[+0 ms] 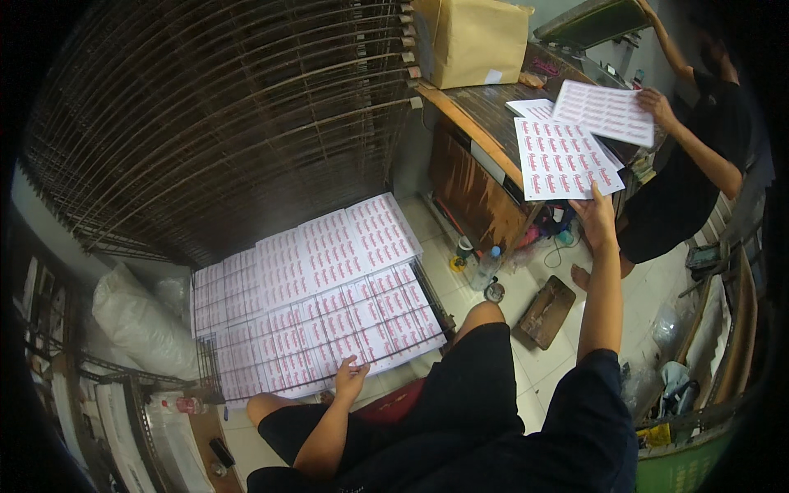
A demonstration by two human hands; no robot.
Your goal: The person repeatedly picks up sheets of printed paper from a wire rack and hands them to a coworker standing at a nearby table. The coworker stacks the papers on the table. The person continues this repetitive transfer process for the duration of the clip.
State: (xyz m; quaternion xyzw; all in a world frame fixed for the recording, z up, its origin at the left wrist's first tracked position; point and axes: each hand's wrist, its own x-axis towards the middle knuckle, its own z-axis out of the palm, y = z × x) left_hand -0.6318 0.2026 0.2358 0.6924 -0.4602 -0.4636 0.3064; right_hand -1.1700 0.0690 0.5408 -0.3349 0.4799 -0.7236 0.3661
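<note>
White, red-printed sheet by the worktop's near corner, its edge pinched by the right hand; left hand (grip unclear, I cannot tell) at the wire tray's near edge.

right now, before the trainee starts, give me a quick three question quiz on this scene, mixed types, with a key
1. Multiple choice: which of the camera wearer's own hands grips a printed sheet?
A) left
B) right
C) neither

2. True or false: the big brown package lies on the floor.

3. Fill in the blank: the repeated print on the gripped sheet is ____ in colour.

Key:
1. B, the right hand.
2. False, it sits on the wooden table.
3. Red.
</note>
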